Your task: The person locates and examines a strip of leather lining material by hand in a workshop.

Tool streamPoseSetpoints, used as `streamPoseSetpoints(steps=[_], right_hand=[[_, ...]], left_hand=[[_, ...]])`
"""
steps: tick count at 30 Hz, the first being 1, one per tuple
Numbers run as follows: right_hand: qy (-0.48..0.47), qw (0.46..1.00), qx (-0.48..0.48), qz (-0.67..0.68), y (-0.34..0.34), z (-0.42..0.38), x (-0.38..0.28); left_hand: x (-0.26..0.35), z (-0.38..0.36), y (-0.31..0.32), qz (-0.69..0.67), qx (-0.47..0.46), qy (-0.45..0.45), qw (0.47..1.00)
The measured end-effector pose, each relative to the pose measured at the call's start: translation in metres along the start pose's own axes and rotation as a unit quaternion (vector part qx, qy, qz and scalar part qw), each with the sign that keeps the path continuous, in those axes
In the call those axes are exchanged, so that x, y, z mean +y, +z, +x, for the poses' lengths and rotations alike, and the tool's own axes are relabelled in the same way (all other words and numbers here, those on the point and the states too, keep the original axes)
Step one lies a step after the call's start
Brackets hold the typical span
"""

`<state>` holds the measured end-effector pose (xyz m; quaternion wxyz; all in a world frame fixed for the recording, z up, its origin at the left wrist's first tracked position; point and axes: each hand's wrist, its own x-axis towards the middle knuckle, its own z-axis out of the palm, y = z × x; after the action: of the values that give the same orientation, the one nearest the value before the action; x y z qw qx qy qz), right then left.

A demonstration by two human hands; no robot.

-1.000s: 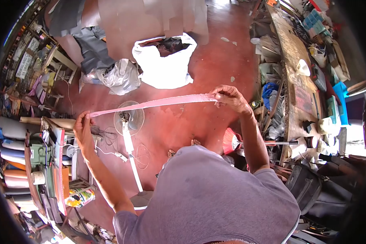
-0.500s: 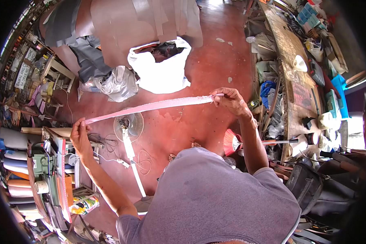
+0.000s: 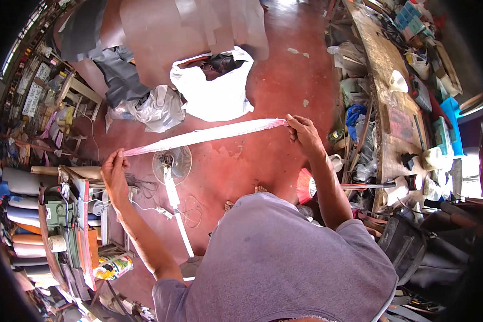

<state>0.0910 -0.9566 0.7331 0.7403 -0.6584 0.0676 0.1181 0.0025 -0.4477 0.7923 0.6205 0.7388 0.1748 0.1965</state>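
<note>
A long strip of pale pink-white fabric (image 3: 209, 134) with frayed edges stretches between my two hands above the floor. My left hand (image 3: 114, 173) pinches its left end between thumb and fingers. At the right end, slightly higher in view, my right hand (image 3: 304, 134) grips the strip with closed fingers. The band is pulled nearly straight, widest around its middle and narrowing towards the left end. Below its left half stands a fan (image 3: 172, 165) on a white pole.
A white sack (image 3: 214, 99) with dark contents and a grey plastic bag (image 3: 161, 110) lie ahead, before hanging brown sheets (image 3: 166, 48). A cluttered wooden workbench (image 3: 383, 107) runs along the right. A red broom (image 3: 306, 186) is near my right arm. Rolled material (image 3: 24, 217) is stacked left.
The strip has turned its face and now looks whiter and broader. My left hand has moved slightly up and right; my right hand has shifted a little, its fingers turned.
</note>
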Motion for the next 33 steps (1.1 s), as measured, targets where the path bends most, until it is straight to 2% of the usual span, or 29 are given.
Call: streamPoseSetpoints(steps=[3,6,7,9,11,14,16,17,19,20,21,22,24,27,29,33], right_hand=[[0.011,1.0,-0.008,0.011,-0.005,-0.003,0.004],[0.003,0.999,-0.008,-0.046,-0.011,-0.005,0.007],[-0.026,0.998,-0.006,-0.064,-0.012,-0.004,0.012],[-0.027,0.998,-0.016,-0.045,-0.013,-0.005,0.013],[-0.025,1.0,-0.003,0.003,-0.015,-0.004,0.021],[-0.001,0.999,-0.031,-0.008,-0.039,0.004,0.035],[-0.115,0.966,0.033,-0.231,-0.043,0.015,0.061],[-0.168,0.924,0.066,-0.337,-0.047,0.019,0.076],[-0.323,0.836,0.065,-0.439,-0.013,0.015,0.06],[-0.327,0.881,0.01,-0.34,0.013,0.017,0.056],[-0.397,0.858,-0.042,-0.323,0.048,0.01,0.036],[-0.333,0.918,-0.109,-0.186,0.075,0.008,0.045],[-0.258,0.937,-0.199,-0.127,0.13,-0.021,0.004],[-0.234,0.932,-0.251,-0.115,0.171,-0.027,-0.008],[-0.21,0.934,-0.284,-0.053,0.187,-0.016,0.006],[-0.18,0.941,-0.285,0.033,0.197,-0.013,0.01]], left_hand=[[0.001,-0.001,0.002,-0.01,-0.007,0.006,1.0],[0.004,-0.003,0.004,-0.006,0.0,0.012,1.0],[0.009,-0.006,0.006,0.041,0.006,0.023,0.999],[0.018,-0.01,0.013,0.058,0.025,0.02,0.998],[0.018,-0.01,0.014,0.022,-0.013,0.014,1.0],[0.033,-0.023,0.034,0.049,-0.051,0.028,0.997],[0.046,-0.034,0.05,0.09,-0.082,0.042,0.992],[0.05,-0.039,0.059,0.11,-0.1,0.049,0.988],[0.053,-0.045,0.078,0.117,-0.142,0.054,0.982],[0.055,-0.047,0.088,0.12,-0.163,0.057,0.978],[0.057,-0.049,0.097,0.152,-0.182,0.058,0.97],[0.06,-0.051,0.106,0.175,-0.198,0.086,0.961],[0.069,-0.053,0.125,0.219,-0.226,0.145,0.938],[0.08,-0.055,0.138,0.233,-0.238,0.171,0.927],[0.087,-0.053,0.139,0.241,-0.241,0.172,0.924],[0.099,-0.053,0.137,0.229,-0.255,0.14,0.929]])
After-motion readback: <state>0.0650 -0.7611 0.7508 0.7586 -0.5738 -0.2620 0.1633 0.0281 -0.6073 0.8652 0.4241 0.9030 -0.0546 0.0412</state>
